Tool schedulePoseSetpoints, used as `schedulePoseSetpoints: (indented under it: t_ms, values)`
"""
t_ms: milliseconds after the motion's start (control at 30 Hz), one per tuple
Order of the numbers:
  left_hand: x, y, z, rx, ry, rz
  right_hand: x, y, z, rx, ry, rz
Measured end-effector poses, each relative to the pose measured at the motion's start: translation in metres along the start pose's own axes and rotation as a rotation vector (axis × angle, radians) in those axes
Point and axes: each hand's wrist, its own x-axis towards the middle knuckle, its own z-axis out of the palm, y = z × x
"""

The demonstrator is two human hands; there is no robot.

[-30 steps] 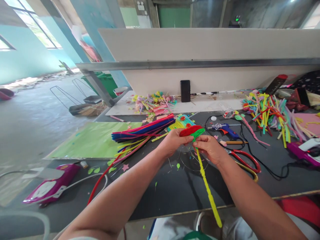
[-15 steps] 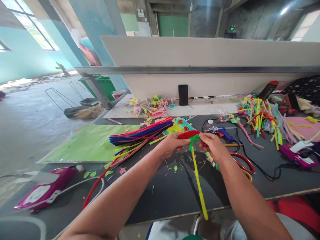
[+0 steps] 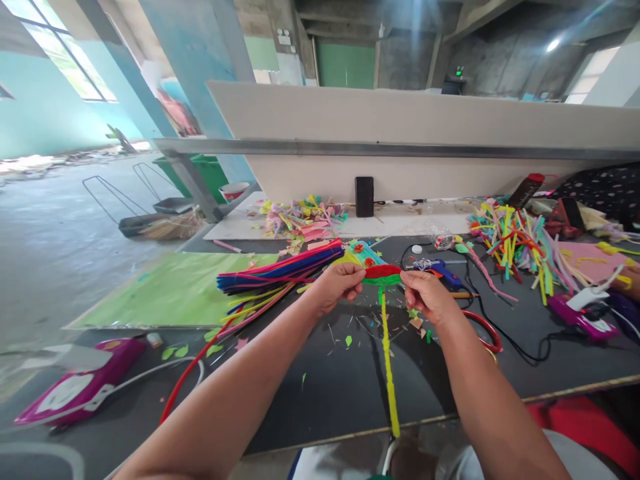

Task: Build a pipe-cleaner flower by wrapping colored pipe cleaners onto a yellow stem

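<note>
Above table (image 3: pixel 325 390), left hand (image 3: pixel 339 285) and right hand (image 3: pixel 425 292) are pinching opposite ends of red-green piece (image 3: pixel 382 274), yellow stem (image 3: pixel 388 363) seemingly attached; remaining work unclear.

Bare arms (image 3: pixel 240 373) converge forward; left hand (image 3: pixel 340 285) and right hand (image 3: pixel 425 293) face each other, apart, each closed in a pinch.
</note>
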Motion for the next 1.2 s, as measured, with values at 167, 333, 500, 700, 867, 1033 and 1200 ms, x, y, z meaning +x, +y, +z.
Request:
schedulePoseSetpoints:
  t_ms: [167,333,500,700,867,1033,1200]
  values:
    - [0.001,-0.002,0.001,-0.120,0.018,0.025,0.001,0.000,-0.001,0.043,-0.026,-0.010]
    - [-0.001,-0.012,0.014,-0.386,0.010,-0.042,0.007,0.002,-0.002,0.298,0.155,-0.196]
    - [-0.007,-0.022,0.032,-0.385,-0.106,-0.156,0.012,0.008,-0.002,0.326,0.210,-0.196]
    - [-0.009,-0.032,0.045,-0.318,-0.010,-0.067,0.019,0.012,-0.008,0.357,0.189,-0.151]
    - [-0.009,-0.035,0.045,-0.302,0.014,-0.019,0.019,0.009,-0.013,0.360,0.188,-0.165]
    - [-0.010,-0.034,0.043,-0.268,-0.047,-0.038,0.016,0.007,-0.017,0.379,0.176,-0.165]
    - [-0.012,-0.034,0.043,-0.233,-0.128,-0.091,0.011,0.005,-0.014,0.304,0.117,-0.163]
